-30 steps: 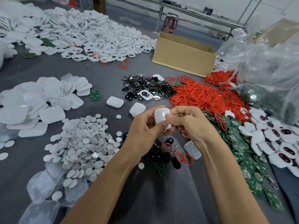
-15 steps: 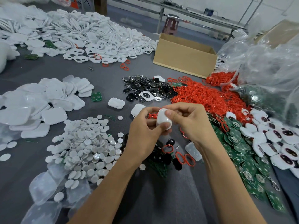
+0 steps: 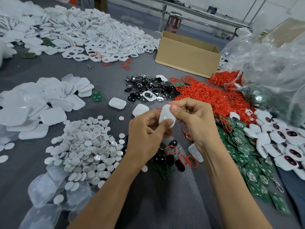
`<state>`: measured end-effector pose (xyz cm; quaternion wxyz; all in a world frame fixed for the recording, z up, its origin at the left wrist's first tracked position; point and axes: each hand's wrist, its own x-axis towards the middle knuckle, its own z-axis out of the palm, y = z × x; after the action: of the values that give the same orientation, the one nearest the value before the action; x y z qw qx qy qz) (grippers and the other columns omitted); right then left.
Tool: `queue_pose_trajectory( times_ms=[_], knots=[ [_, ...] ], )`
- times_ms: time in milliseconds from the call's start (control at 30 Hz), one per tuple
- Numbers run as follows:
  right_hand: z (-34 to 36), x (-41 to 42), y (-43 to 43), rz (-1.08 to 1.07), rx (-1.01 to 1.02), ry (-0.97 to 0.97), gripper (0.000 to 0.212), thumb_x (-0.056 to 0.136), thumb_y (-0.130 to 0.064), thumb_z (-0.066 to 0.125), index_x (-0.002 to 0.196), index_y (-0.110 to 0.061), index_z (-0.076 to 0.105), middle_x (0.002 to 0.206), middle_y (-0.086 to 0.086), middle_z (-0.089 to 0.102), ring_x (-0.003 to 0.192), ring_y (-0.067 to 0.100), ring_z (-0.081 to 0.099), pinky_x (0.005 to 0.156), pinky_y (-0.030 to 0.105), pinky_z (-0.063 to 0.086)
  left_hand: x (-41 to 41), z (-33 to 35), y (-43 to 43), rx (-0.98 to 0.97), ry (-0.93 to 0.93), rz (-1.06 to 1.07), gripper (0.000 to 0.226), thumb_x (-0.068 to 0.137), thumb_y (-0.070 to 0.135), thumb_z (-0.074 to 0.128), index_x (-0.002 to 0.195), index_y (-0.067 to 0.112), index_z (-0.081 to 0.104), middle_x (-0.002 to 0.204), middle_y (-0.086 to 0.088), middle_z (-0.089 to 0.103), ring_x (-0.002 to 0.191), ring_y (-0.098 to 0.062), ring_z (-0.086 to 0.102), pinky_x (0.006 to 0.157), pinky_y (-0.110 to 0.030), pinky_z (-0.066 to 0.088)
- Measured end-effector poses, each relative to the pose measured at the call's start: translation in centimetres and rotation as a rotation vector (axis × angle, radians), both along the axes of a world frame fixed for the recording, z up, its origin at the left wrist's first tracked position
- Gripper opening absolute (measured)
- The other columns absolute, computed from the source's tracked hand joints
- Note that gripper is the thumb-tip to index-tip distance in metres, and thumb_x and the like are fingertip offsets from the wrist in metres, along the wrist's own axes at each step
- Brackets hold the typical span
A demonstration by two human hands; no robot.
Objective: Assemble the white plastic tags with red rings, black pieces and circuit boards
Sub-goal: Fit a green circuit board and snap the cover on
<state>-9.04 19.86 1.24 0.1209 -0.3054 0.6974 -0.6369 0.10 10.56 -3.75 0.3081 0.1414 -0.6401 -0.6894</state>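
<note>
A white plastic tag (image 3: 165, 115) is held above the grey table between both hands. My left hand (image 3: 146, 138) grips its lower side with the thumb pressed on its face. My right hand (image 3: 194, 119) pinches its upper right edge with thumb and fingers. Red rings (image 3: 212, 98) lie heaped behind the hands. Black pieces (image 3: 148, 89) are piled to the left of the rings. Green circuit boards (image 3: 244, 156) spread out at the right. A few black pieces and red rings (image 3: 188, 160) lie under my wrists.
White round discs (image 3: 89, 146) are heaped at the left, white covers (image 3: 41, 103) beyond them. A big pile of white frames (image 3: 92, 35) fills the far left. A cardboard box (image 3: 186, 55) and plastic bags (image 3: 272, 66) stand at the back right. Partly assembled tags (image 3: 280, 142) lie far right.
The tag has turned in my hands and tilted. Both hands have shifted slightly, the right thumb moving onto the tag's upper edge.
</note>
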Motion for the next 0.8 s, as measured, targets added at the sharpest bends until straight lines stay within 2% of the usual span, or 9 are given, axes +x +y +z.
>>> queue_pose_trajectory(
  times_ms=[133,267,333,400,500,600,667,767,800],
  knots=[
    [-0.4,-0.3,-0.2,0.107,0.075,-0.019,0.020,0.095,-0.014,0.055,0.107,-0.008,0.071,0.086,0.014,0.070,0.074,0.017,0.059,0.067,0.027,0.051,-0.2,0.3,0.0,0.222,-0.021,-0.019,0.011,0.095,0.011,0.062,0.089,0.010,0.071,0.077,-0.010,0.076,0.071,-0.025,0.075,0.065,-0.026,0.060],
    [-0.9,-0.4,-0.3,0.203,0.261,0.024,0.019,0.099,-0.014,0.051,0.107,-0.011,0.068,0.083,0.030,0.065,0.073,0.021,0.056,0.073,0.050,0.052,-0.3,0.4,-0.1,0.407,-0.018,-0.136,0.022,0.101,0.012,0.051,0.101,0.001,0.070,0.092,-0.012,0.077,0.081,-0.021,0.075,0.073,-0.022,0.058],
    [-1.2,-0.4,-0.3,0.190,0.281,0.022,0.022,0.099,-0.015,0.050,0.084,-0.008,0.063,0.058,0.015,0.053,0.061,0.012,0.049,0.060,0.040,0.048,-0.3,0.5,-0.1,0.455,-0.015,-0.153,0.024,0.101,0.012,0.050,0.102,-0.003,0.069,0.091,-0.014,0.076,0.081,-0.022,0.075,0.072,-0.021,0.058],
    [-1.5,-0.2,-0.7,0.141,0.282,0.032,0.034,0.099,-0.015,0.052,0.065,-0.008,0.047,0.052,-0.004,0.032,0.051,0.007,0.033,0.052,0.027,0.036,-0.3,0.6,0.0,0.451,-0.011,-0.117,0.023,0.100,0.011,0.052,0.096,-0.003,0.069,0.084,-0.015,0.076,0.076,-0.021,0.075,0.068,-0.021,0.058],
    [-1.6,0.2,-1.2,0.094,0.301,0.079,0.042,0.097,-0.016,0.054,0.059,-0.014,0.035,0.057,-0.001,0.022,0.057,0.017,0.024,0.055,0.034,0.025,-0.4,0.5,0.4,0.432,0.030,-0.028,0.022,0.098,0.008,0.055,0.090,-0.008,0.068,0.075,-0.012,0.075,0.067,-0.019,0.074,0.062,-0.020,0.057],
    [-1.8,0.4,-1.3,0.096,0.239,0.030,0.042,0.098,-0.015,0.053,0.058,-0.005,0.045,0.053,0.005,0.038,0.053,0.019,0.034,0.053,0.032,0.035,-0.5,0.4,0.4,0.394,0.041,0.040,0.022,0.096,0.007,0.057,0.088,-0.011,0.067,0.071,-0.010,0.074,0.065,-0.020,0.074,0.059,-0.021,0.057],
    [-1.8,0.8,-1.2,0.120,0.219,0.018,0.041,0.100,-0.019,0.049,0.077,0.015,0.055,0.072,0.035,0.058,0.061,0.039,0.052,0.065,0.052,0.047,-0.5,0.3,0.3,0.395,0.034,0.057,0.022,0.096,0.007,0.057,0.082,-0.002,0.071,0.070,-0.009,0.074,0.063,-0.020,0.073,0.058,-0.022,0.057],
    [-1.8,0.9,-1.2,0.162,0.222,-0.029,0.031,0.101,-0.017,0.047,0.081,-0.005,0.068,0.083,0.041,0.060,0.081,0.041,0.065,0.081,0.060,0.049,-0.6,0.2,0.3,0.414,0.015,0.050,0.024,0.098,0.009,0.055,0.081,0.006,0.073,0.072,-0.009,0.075,0.064,-0.021,0.074,0.060,-0.023,0.058],
    [-1.7,0.8,-1.3,0.167,0.249,-0.031,0.028,0.100,-0.016,0.048,0.083,-0.008,0.069,0.088,0.043,0.060,0.090,0.051,0.064,0.085,0.064,0.048,-0.6,0.1,0.3,0.409,0.008,0.051,0.024,0.098,0.009,0.055,0.082,0.007,0.073,0.074,-0.009,0.075,0.066,-0.022,0.074,0.061,-0.023,0.058]
  ],
)
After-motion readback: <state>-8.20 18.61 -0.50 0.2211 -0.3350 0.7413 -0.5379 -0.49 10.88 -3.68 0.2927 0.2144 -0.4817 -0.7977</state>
